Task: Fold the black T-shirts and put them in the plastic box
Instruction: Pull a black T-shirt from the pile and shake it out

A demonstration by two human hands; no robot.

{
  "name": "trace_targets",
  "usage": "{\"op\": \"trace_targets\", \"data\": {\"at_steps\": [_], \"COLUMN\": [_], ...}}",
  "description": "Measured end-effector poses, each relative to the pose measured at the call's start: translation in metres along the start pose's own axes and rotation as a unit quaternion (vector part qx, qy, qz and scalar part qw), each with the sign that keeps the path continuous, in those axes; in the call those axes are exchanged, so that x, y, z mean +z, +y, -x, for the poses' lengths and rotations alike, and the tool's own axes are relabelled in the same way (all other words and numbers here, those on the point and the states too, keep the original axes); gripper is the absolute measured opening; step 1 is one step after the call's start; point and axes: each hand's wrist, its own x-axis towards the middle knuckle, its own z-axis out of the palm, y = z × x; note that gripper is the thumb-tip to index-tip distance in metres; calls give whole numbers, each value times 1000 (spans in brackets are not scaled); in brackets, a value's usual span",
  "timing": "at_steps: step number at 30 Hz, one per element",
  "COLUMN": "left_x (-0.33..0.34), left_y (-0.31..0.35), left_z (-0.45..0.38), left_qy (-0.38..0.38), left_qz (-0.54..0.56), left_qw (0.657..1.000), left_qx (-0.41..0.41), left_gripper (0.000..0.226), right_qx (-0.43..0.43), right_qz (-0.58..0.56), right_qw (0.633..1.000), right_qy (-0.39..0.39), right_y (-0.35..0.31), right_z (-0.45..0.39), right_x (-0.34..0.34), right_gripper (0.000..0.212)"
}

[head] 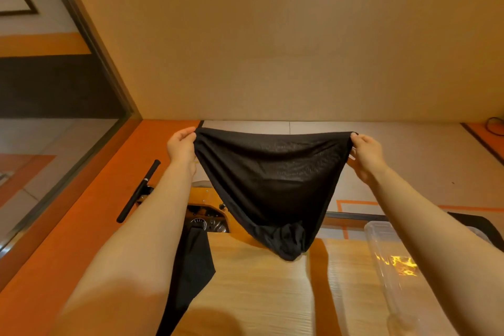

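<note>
Background stuff here: there's a light wood-grain table (253,289) at the bottom with a warm orange cast over it. Past its far edge sits some kind of yellow machine (203,196) with a round gauge (198,222) and a few knobs on a dark panel, can't tell what it actually is. A black bar handle (139,191) sticks out to its left, tilted. Floor is orange (81,199) on the left and pale tile (409,161) further right with orange line markings (354,203). Big plain tan wall (272,35) behind it all, glass partition (54,144) on the left, and a dark cable (495,125) far right
</note>
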Motion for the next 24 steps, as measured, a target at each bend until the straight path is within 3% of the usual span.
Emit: {"op": "trace_targets", "data": {"at_steps": [10,24], "left_x": [11,-89], "left_y": [56,-40], "left_z": [3,46], "left_qy": [13,-92], "left_qz": [81,-29], "left_qw": [996,995], "left_qx": [29,-40], "left_gripper": [23,21], "right_qx": [-65,-10], "right_qz": [-33,-12], "right_qw": [997,999], "right_qy": [-28,51], "right_y": [-55,34], "right_z": [-1,95], "right_x": [4,-34], "right_gripper": [23,18]}}
